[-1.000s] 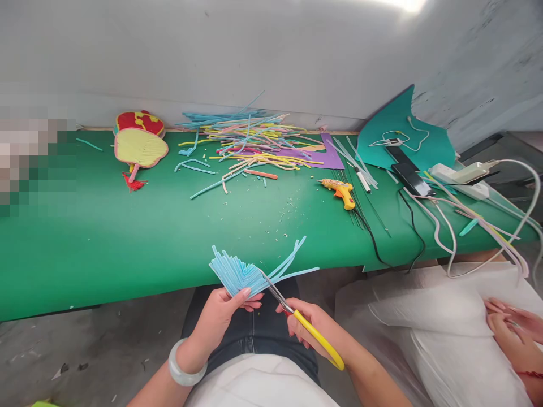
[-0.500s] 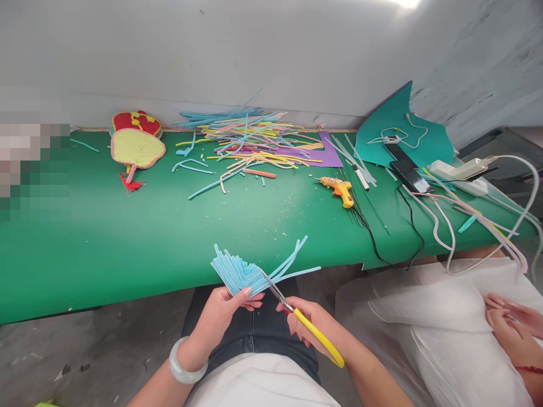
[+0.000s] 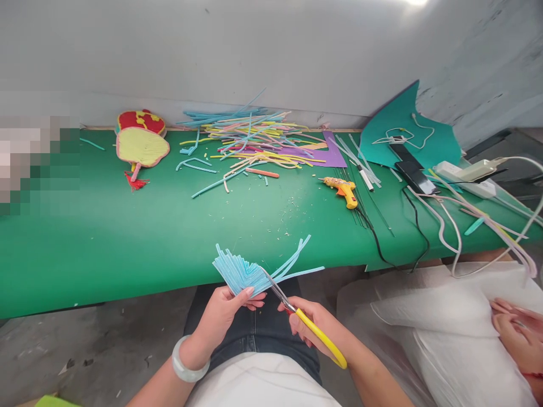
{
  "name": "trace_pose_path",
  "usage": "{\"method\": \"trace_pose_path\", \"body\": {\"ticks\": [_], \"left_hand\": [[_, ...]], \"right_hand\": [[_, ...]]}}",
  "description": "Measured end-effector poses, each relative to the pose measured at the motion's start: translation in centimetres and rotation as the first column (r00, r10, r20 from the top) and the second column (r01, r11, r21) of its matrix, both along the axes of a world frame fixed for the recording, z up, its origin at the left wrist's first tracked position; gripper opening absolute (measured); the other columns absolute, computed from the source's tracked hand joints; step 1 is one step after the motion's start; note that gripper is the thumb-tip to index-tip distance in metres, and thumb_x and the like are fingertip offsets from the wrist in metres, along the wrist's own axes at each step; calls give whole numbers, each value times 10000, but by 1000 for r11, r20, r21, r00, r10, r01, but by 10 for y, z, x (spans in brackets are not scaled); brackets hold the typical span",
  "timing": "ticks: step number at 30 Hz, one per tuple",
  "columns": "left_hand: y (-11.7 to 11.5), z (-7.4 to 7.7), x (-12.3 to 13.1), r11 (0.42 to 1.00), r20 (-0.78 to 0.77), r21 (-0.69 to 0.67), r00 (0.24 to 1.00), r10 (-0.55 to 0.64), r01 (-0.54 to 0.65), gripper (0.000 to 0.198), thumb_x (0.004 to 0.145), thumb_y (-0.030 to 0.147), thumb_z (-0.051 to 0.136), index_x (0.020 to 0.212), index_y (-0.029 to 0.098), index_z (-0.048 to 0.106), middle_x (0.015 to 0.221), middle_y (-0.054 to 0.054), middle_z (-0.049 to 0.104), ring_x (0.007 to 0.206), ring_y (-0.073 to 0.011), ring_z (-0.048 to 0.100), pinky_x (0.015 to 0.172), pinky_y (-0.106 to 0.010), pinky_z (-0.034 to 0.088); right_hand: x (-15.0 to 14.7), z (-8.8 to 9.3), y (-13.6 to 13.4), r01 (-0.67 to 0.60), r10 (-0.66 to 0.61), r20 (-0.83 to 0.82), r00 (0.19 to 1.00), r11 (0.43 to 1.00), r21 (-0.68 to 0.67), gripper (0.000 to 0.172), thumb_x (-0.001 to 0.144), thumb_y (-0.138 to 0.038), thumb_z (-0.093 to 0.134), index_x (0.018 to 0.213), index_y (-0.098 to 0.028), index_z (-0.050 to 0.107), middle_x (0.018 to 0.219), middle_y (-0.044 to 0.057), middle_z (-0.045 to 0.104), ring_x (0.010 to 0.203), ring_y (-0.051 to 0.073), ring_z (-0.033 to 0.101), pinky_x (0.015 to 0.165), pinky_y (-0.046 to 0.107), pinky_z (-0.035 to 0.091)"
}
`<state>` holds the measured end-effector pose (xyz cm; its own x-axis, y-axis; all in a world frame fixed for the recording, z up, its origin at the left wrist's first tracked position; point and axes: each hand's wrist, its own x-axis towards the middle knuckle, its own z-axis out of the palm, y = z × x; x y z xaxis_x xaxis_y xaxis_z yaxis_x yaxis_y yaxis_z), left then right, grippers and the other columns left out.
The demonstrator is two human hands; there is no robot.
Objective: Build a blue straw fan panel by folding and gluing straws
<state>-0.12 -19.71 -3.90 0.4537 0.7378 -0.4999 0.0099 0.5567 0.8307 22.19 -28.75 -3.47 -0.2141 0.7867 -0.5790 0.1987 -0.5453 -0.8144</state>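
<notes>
green table [image 3: 127,243], yellow scissors [image 3: 322,342] (blue strips [image 3: 240,271])

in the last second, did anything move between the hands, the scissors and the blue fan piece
Nothing visibly moved. The left hand keeps its pinch on the blue strip fan, and the right hand keeps the yellow scissors with blades at its base.

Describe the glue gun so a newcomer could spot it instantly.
Start at the green table, then look right of the heap of coloured strips. Just past the purple sheet lies the glue gun: the only yellow, pistol-shaped tool there, lying on its side.
</notes>
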Motion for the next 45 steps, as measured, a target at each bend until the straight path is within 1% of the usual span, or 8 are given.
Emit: {"method": "trace_pose_path", "body": {"ticks": [6, 14, 18, 22, 28, 32, 37, 45], "left_hand": [[5, 3, 3, 1000, 7, 13, 1000, 13, -13, 468, 761, 531, 748, 952, 104, 769, 937, -156, 784, 817, -284, 746, 771, -384, 567], [40, 21, 15, 993, 56, 94, 996, 71, -77, 436, 784, 521, 731, 911, 105, 767, 966, -167, 779, 854, -298, 744, 804, -406, 565], [62, 31, 18, 980, 78, 138, 988, 130, -140, 433, 779, 524, 739, 916, 113, 745, 965, -158, 780, 866, -295, 742, 807, -403, 561], [79, 39, 19, 969, 106, 188, 984, 144, -162, 428, 793, 495, 741, 1008, 126, 728, 980, -129, 781, 864, -277, 738, 816, -397, 560], [95, 41, 26, 961, 232, 173, 957, 173, -215, 369, 789, 435, 761, 986, 124, 743, 1020, -118, 777, 931, -289, 730, 860, -401, 553], [108, 37, 30, 954, 270, 173, 944, 192, -243, 359, 774, 423, 778, 975, 127, 751, 1048, -124, 772, 989, -311, 723, 909, -423, 540], [121, 29, 31, 951, 304, 142, 926, 223, -276, 366, 745, 417, 804, 963, 127, 759, 1057, -128, 770, 1024, -316, 716, 925, -425, 542], [118, 25, 28, 927, 252, 178, 926, 282, -331, 427, 711, 463, 816, 957, 118, 774, 994, -131, 781, 988, -324, 723, 930, -450, 547]], "right_hand": [[4, 3, 5, 1, -1, -10, 1000, 1000, 22, 651, 839, -736, 534, 1161, -174, 597, 723, -27, 491, 579, 85, 420, 496, 208, 370], [10, 37, 57, -15, 10, 42, 999, 992, 127, 708, 793, -794, 526, 1123, -172, 597, 732, -21, 508, 570, 85, 431, 511, 223, 395], [13, 54, 84, -73, 64, 93, 994, 992, 104, 788, 762, -850, 485, 1138, -166, 596, 733, -8, 536, 546, 91, 453, 478, 229, 405], [15, 66, 97, -87, 76, 100, 992, 990, 114, 785, 777, -845, 473, 1150, -167, 600, 744, -2, 543, 543, 88, 454, 476, 224, 401], [19, 79, 112, -59, 34, 141, 989, 982, 182, 786, 777, -844, 479, 1166, -172, 600, 749, -3, 540, 558, 89, 450, 496, 227, 415], [17, 82, 124, -31, 2, 147, 989, 981, 193, 763, 775, -834, 498, 1146, -178, 610, 743, -7, 526, 579, 92, 444, 505, 222, 406], [10, 75, 134, -28, 6, 127, 992, 986, 167, 772, 776, -834, 493, 1182, -184, 592, 733, -19, 523, 543, 81, 436, 465, 208, 384], [8, 67, 137, -21, 1, 137, 991, 990, 140, 769, 772, -835, 501, 1179, -189, 596, 724, -26, 517, 511, 72, 415, 437, 202, 358]]}}
